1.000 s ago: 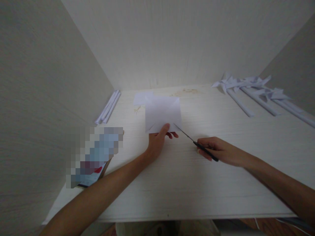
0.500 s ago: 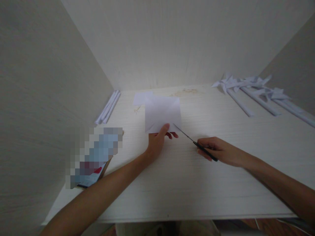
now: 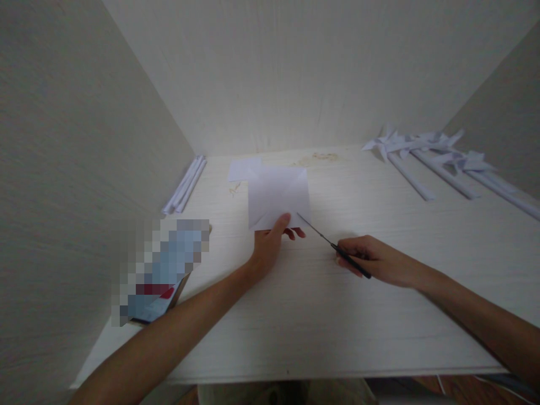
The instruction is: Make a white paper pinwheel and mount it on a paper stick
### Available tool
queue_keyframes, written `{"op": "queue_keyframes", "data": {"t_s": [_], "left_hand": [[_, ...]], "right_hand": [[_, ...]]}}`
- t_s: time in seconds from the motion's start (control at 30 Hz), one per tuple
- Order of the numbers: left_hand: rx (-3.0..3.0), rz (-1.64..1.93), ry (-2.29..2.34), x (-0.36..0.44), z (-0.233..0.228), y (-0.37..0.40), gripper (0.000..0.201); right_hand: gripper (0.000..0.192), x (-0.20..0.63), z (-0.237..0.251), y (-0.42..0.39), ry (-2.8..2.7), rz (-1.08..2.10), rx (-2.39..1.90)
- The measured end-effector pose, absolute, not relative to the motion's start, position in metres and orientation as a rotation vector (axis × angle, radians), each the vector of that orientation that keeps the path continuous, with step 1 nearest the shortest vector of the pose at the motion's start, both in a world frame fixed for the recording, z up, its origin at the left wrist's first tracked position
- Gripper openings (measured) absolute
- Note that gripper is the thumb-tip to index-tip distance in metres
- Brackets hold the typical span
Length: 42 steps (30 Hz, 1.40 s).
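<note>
A white square sheet of paper with diagonal creases is held above the table, its near edge pinched by my left hand. The thumb lies on top of the sheet and the other fingers are underneath. My right hand is closed around the black handles of a pair of scissors. Their narrow blades point up and to the left, with the tip at the paper's near right corner. Slits show near both lower corners of the sheet.
Behind the held sheet lies another white paper. Rolled paper sticks rest by the left wall. Several paper pinwheels on paper sticks lie at the back right. A partly blurred phone-like device stands left. Walls enclose the white table.
Almost nothing differs. Both hands, the paper and the scissors keep practically the same places, with only a tiny shift of the view.
</note>
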<state>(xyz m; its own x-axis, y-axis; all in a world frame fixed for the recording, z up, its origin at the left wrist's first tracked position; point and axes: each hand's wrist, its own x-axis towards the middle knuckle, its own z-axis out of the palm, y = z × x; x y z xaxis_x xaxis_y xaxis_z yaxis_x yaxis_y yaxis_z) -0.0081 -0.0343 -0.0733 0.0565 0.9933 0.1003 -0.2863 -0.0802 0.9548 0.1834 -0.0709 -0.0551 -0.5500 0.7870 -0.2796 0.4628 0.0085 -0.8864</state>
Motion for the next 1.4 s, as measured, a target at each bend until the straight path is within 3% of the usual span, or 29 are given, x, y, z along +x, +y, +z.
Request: {"op": "queue_keyframes", "data": {"t_s": [0.8,1.4], "left_hand": [[1.563,0.971,1.085,-0.016,-0.075,-0.043,0.041],[1.527,0.928,1.006,-0.013,-0.067,-0.046,0.037]], "right_hand": [[0.027,0.187,-0.055,-0.072,-2.018,1.603,-1.298],[0.028,0.187,-0.055,-0.072,-2.04,1.585,-1.274]]}}
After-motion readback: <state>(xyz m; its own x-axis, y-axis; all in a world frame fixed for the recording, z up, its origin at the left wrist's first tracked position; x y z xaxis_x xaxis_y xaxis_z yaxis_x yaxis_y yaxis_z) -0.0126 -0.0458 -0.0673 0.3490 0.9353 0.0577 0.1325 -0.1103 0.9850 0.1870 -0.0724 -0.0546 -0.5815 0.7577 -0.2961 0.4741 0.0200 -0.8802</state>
